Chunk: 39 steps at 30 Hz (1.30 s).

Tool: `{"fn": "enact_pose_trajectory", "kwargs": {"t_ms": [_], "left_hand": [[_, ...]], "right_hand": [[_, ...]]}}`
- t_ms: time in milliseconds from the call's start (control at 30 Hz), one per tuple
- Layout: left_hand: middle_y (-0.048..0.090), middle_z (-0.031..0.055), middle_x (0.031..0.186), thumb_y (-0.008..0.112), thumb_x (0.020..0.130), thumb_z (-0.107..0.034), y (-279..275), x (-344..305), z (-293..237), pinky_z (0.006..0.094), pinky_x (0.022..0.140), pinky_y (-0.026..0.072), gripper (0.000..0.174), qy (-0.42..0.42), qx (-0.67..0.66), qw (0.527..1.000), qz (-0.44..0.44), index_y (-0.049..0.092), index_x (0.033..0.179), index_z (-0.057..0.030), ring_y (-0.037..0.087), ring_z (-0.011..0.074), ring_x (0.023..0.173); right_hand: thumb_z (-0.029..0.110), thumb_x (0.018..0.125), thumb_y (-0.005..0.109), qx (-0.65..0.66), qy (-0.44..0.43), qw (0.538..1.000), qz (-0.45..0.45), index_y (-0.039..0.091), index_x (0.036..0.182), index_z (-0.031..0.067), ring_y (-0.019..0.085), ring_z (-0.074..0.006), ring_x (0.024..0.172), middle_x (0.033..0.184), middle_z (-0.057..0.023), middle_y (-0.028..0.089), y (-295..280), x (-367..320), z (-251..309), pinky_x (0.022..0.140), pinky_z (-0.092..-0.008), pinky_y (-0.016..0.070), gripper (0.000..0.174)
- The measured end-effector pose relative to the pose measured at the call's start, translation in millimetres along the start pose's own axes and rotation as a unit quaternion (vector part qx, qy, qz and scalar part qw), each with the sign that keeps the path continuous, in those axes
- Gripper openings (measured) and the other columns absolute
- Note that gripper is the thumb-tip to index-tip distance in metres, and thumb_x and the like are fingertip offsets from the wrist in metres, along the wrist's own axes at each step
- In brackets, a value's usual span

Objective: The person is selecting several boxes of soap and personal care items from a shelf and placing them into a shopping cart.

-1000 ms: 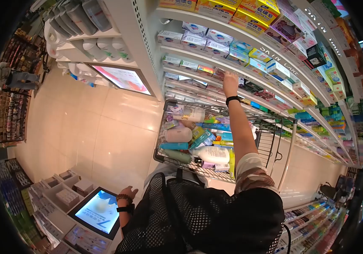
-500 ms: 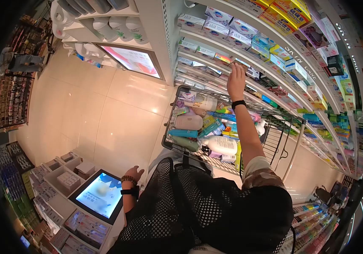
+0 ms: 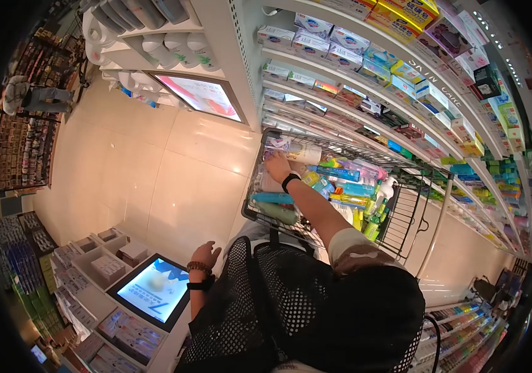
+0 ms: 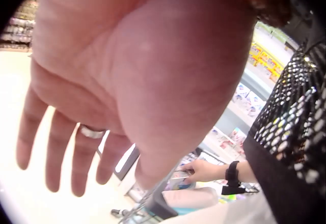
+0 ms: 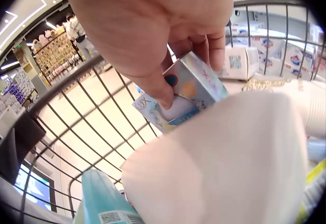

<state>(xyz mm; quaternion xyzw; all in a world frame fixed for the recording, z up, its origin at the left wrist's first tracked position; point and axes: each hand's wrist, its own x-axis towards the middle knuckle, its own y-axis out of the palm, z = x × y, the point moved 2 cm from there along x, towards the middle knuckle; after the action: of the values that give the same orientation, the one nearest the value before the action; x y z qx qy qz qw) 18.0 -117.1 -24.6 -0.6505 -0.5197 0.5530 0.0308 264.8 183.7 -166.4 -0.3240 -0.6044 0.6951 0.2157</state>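
My right hand reaches into the far left corner of a wire shopping cart. Between thumb and fingers it pinches a small silvery LUX soap box, tilted beside the cart's wire wall. Just in front of the box, a large pale pink bottle fills much of the right wrist view, with a teal bottle to its left. My left hand hangs at my side near a lit display screen, holding nothing. The left wrist view shows its palm and loosely extended fingers, one wearing a ring.
Shelves of boxed soaps run along the cart's far side. More bottles, among them a blue one, lie in the cart. A white shelf end with a screen stands left of it. A person is across the tiled floor.
My right hand has come from the soap shelf down into the cart's far left corner. The left hand stays low at my side.
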Motion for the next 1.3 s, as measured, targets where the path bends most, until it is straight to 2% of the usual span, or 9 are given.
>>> {"fn": "enact_pose_trajectory", "kwargs": {"t_ms": [133, 267, 333, 467, 567, 833, 1000, 1200, 1300], "left_hand": [[0.065, 0.0139, 0.124, 0.076, 0.085, -0.016, -34.6, 2.1, -121.0, 0.0396, 0.085, 0.0563, 0.061, 0.237, -0.093, 0.958, -0.135, 0.052, 0.141, -0.0105, 0.066, 0.0253, 0.106], [0.058, 0.0156, 0.133, 0.086, 0.073, -0.015, -63.4, -27.8, -240.4, 0.0398, 0.1, 0.0509, 0.087, 0.428, -0.062, 0.877, -0.209, 0.041, 0.148, -0.0084, 0.059, 0.0331, 0.122], [0.058, 0.0151, 0.133, 0.088, 0.071, -0.016, -58.2, -50.5, -281.2, 0.0392, 0.101, 0.0499, 0.09, 0.489, -0.061, 0.854, -0.165, 0.041, 0.147, -0.0079, 0.059, 0.0332, 0.122], [0.059, 0.0134, 0.133, 0.092, 0.066, -0.018, -30.5, -111.7, -341.4, 0.0381, 0.101, 0.0498, 0.09, 0.584, -0.113, 0.8, -0.086, 0.044, 0.141, -0.0079, 0.059, 0.0323, 0.122], [0.059, 0.0124, 0.132, 0.092, 0.066, -0.016, -2.9, -123.6, -355.0, 0.0372, 0.097, 0.0514, 0.08, 0.54, -0.124, 0.832, -0.039, 0.05, 0.134, -0.0076, 0.062, 0.0293, 0.118], [0.065, 0.0113, 0.115, 0.092, 0.063, -0.011, 35.0, -163.5, -355.2, 0.0374, 0.089, 0.0544, 0.073, 0.556, -0.05, 0.829, -0.027, 0.056, 0.127, -0.0079, 0.066, 0.0314, 0.107], [0.063, 0.0147, 0.123, 0.089, 0.067, -0.01, 48.9, -171.1, -330.2, 0.0397, 0.087, 0.0543, 0.082, 0.537, -0.045, 0.841, -0.046, 0.048, 0.138, -0.0066, 0.065, 0.0313, 0.107], [0.053, 0.0191, 0.139, 0.081, 0.08, -0.011, 33.2, -138.2, -238.0, 0.04, 0.088, 0.0566, 0.1, 0.327, -0.069, 0.941, -0.054, 0.018, 0.158, -0.006, 0.065, 0.0295, 0.105], [0.063, 0.0189, 0.125, 0.08, 0.082, -0.024, 41.2, -120.1, -178.0, 0.041, 0.086, 0.056, 0.098, 0.296, -0.036, 0.952, -0.068, 0.02, 0.157, -0.0051, 0.067, 0.0317, 0.098]], "right_hand": [[0.032, 0.09, 0.067, 0.341, 0.086, 0.931, -0.101, 0.064, 0.118, 0.0008, 0.069, -0.0366, 0.089, 0.093, -0.0184, 0.071, -99.5, -84.9, -22.0, 0.076, -0.0447, 0.0543, 0.042], [0.035, 0.098, 0.062, 0.587, 0.112, 0.801, -0.039, 0.069, 0.118, 0.0009, 0.066, -0.0198, 0.079, 0.087, -0.0083, 0.072, -215.9, -182.7, -26.9, 0.07, -0.035, 0.0522, 0.04], [0.035, 0.103, 0.055, 0.669, 0.117, 0.734, -0.009, 0.069, 0.118, 0.0015, 0.057, -0.006, 0.074, 0.085, 0.0013, 0.068, -268.0, -240.5, -22.3, 0.064, -0.0259, 0.0488, 0.039], [0.032, 0.105, 0.051, 0.66, 0.038, 0.728, -0.181, 0.069, 0.119, 0.0031, 0.059, -0.0081, 0.079, 0.094, -0.0013, 0.069, -287.6, -319.2, -19.8, 0.069, -0.0259, 0.0508, 0.037], [0.03, 0.106, 0.05, 0.667, -0.01, 0.703, -0.246, 0.067, 0.122, 0.0033, 0.061, -0.0138, 0.104, 0.111, -0.0069, 0.068, -308.3, -369.3, -20.2, 0.094, -0.0303, 0.0483, 0.035], [0.021, 0.092, 0.073, 0.684, 0.038, 0.717, -0.128, 0.064, 0.126, 0.0065, 0.055, -0.007, 0.081, 0.087, 0.0012, 0.063, -277.5, -426.0, -32.2, 0.073, -0.0269, 0.0466, 0.038], [0.02, 0.085, 0.079, 0.56, -0.067, 0.825, 0.032, 0.063, 0.132, 0.0092, 0.057, -0.0098, 0.079, 0.084, -0.0013, 0.064, -285.5, -402.5, -59.0, 0.073, -0.03, 0.048, 0.051], [0.01, 0.085, 0.07, 0.291, 0.099, 0.902, -0.303, 0.065, 0.119, 0.0041, 0.062, -0.0429, 0.089, 0.095, -0.0208, 0.069, -296.8, -300.2, -157.9, 0.082, -0.0485, 0.0489, 0.034], [0.003, 0.086, 0.066, 0.141, 0.08, 0.892, -0.422, 0.057, 0.125, 0.0063, 0.054, -0.0406, 0.105, 0.111, -0.018, 0.063, -314.7, -244.6, -193.2, 0.092, -0.0491, 0.0449, 0.04]]}}
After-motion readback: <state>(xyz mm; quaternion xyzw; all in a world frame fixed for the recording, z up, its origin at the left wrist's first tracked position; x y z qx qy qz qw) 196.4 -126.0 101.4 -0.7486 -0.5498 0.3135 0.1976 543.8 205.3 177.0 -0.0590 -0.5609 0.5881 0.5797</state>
